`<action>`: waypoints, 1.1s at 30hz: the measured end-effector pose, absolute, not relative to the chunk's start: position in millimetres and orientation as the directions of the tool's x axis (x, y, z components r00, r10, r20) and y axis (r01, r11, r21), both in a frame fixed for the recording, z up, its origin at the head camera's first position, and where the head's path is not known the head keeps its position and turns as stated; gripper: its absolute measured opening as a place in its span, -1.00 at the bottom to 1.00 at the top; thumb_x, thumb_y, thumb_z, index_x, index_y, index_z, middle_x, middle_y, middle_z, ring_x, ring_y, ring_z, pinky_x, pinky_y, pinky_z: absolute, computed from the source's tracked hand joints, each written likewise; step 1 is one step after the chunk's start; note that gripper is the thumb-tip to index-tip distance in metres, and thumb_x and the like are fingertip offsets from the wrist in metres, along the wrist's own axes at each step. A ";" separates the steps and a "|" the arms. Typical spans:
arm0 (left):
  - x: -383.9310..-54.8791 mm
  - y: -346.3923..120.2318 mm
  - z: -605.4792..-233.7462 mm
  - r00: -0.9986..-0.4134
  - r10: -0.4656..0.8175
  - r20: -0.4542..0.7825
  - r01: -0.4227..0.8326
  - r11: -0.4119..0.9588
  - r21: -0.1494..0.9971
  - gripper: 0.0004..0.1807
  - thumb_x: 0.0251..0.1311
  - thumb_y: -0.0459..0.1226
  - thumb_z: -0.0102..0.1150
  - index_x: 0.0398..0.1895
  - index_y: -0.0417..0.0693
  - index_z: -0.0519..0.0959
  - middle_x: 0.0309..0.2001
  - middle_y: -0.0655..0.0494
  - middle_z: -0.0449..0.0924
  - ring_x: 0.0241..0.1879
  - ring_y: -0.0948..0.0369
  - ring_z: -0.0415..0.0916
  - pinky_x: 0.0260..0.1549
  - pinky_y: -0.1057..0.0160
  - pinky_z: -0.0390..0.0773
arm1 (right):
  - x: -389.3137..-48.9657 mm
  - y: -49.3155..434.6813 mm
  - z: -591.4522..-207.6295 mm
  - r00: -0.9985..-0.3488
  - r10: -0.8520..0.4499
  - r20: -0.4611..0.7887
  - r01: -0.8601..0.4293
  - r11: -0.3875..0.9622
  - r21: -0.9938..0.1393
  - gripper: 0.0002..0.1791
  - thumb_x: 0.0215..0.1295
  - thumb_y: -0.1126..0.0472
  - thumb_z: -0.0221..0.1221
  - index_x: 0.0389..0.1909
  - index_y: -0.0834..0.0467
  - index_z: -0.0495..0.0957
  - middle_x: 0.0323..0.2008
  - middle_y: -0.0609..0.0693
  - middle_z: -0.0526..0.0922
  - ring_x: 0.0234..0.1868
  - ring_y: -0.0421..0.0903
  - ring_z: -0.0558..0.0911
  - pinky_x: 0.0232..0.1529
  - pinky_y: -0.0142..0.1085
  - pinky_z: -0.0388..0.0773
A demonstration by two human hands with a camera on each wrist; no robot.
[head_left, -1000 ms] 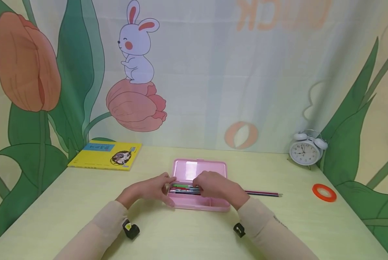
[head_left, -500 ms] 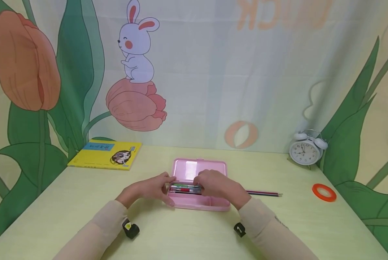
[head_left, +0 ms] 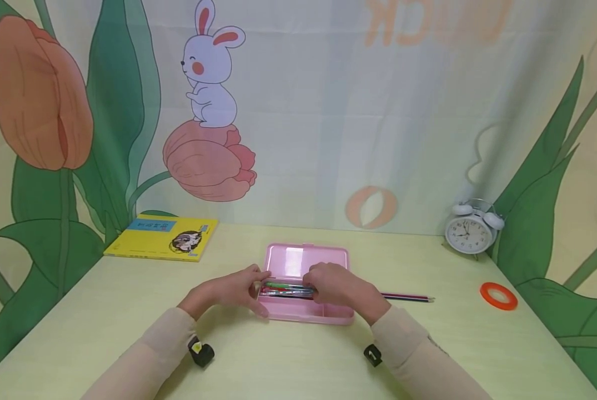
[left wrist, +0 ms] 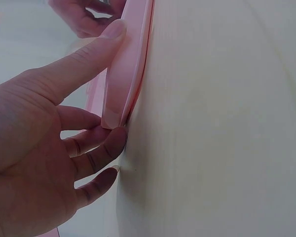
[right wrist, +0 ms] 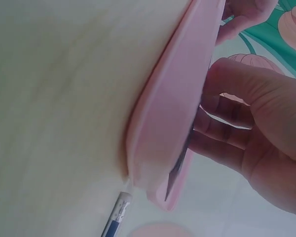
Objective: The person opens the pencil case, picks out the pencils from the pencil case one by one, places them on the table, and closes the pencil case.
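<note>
A pink pencil case lies on the table with its lid raised at the back. My left hand grips its left end, the thumb on the front wall and the other fingers around the end, as the left wrist view shows. Several pens lie lengthwise in the rear compartment, one of them green. My right hand reaches inside with curled fingers over the pens' right part; its fingertips are hidden. In the right wrist view a dark pointed tip sticks out beside those fingers.
Pencils lie on the table just right of the case. A yellow book is at the back left. A white alarm clock stands at the back right, with an orange ring in front of it.
My right hand has shifted slightly to the right within the case. The pens have turned or shifted, and a red part seen earlier shows less now. The left hand stays put.
</note>
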State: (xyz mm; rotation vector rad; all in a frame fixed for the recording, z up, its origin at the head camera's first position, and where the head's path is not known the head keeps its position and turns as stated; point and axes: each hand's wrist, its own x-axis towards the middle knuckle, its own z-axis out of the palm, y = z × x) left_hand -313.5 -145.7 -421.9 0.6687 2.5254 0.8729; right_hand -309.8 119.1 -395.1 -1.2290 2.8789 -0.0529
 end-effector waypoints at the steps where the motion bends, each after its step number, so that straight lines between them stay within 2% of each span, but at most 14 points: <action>1: -313.7 -145.6 -421.8 -0.813 0.548 -0.197 0.308 0.692 0.653 0.11 -0.04 -0.01 0.57 0.55 -0.14 0.16 -0.04 0.04 0.30 -0.04 0.13 0.29 -0.13 0.14 0.37 | -309.2 119.8 -394.6 -0.695 -0.719 0.000 -0.718 0.694 -0.043 -0.87 0.15 0.41 0.32 -0.37 0.11 0.70 -0.50 -0.16 0.50 -0.44 -0.18 0.43 -0.31 -0.35 0.44; 6: -314.8 -145.7 -422.5 -0.813 0.550 -0.190 0.310 0.687 0.657 0.12 -0.05 -0.01 0.57 0.55 -0.13 0.17 -0.05 0.04 0.30 -0.05 0.13 0.30 -0.13 0.14 0.37 | -307.3 122.4 -392.3 -0.703 -0.711 0.007 -0.710 0.701 -0.076 -0.86 0.19 0.42 0.30 -0.34 0.13 0.73 -0.46 -0.12 0.53 -0.42 -0.17 0.46 -0.27 -0.34 0.47; 13: -316.8 -145.9 -424.7 -0.811 0.554 -0.187 0.317 0.686 0.655 0.12 -0.06 0.01 0.57 0.54 -0.12 0.18 -0.05 0.05 0.30 -0.04 0.13 0.30 -0.13 0.14 0.38 | -310.2 128.0 -393.9 -0.683 -0.727 0.076 -0.731 0.681 -0.049 -0.81 0.15 0.46 0.26 -0.32 0.14 0.75 -0.43 -0.10 0.64 -0.41 -0.18 0.52 -0.23 -0.29 0.55; 18: -317.0 -145.0 -424.3 -0.811 0.553 -0.192 0.315 0.689 0.653 0.13 -0.06 0.02 0.57 0.55 -0.12 0.17 -0.04 0.06 0.29 -0.03 0.13 0.29 -0.12 0.14 0.37 | -309.2 137.9 -392.7 -0.703 -0.706 0.092 -0.711 0.701 -0.053 -0.78 0.20 0.45 0.25 -0.24 0.14 0.77 -0.33 -0.05 0.72 -0.33 -0.15 0.61 -0.15 -0.22 0.59; 26: -316.2 -143.5 -420.2 -0.823 0.531 -0.203 0.294 0.703 0.648 0.12 -0.05 0.01 0.57 0.55 -0.09 0.18 -0.06 0.05 0.31 -0.04 0.13 0.31 -0.13 0.14 0.38 | -305.1 165.4 -388.0 -0.669 -0.729 0.144 -0.737 0.676 -0.003 -0.77 0.12 0.41 0.37 -0.23 0.08 0.79 -0.46 -0.09 0.64 -0.47 -0.19 0.50 -0.41 -0.32 0.48; 33: -313.8 -145.9 -421.5 -0.821 0.531 -0.208 0.288 0.701 0.653 0.11 -0.05 -0.01 0.57 0.55 -0.11 0.18 -0.06 0.03 0.31 -0.05 0.13 0.31 -0.13 0.14 0.39 | -297.3 190.9 -386.4 -0.654 -0.733 0.187 -0.741 0.671 0.039 -0.67 0.08 0.41 0.42 -0.15 0.02 0.79 -0.47 -0.12 0.60 -0.48 -0.20 0.51 -0.47 -0.37 0.44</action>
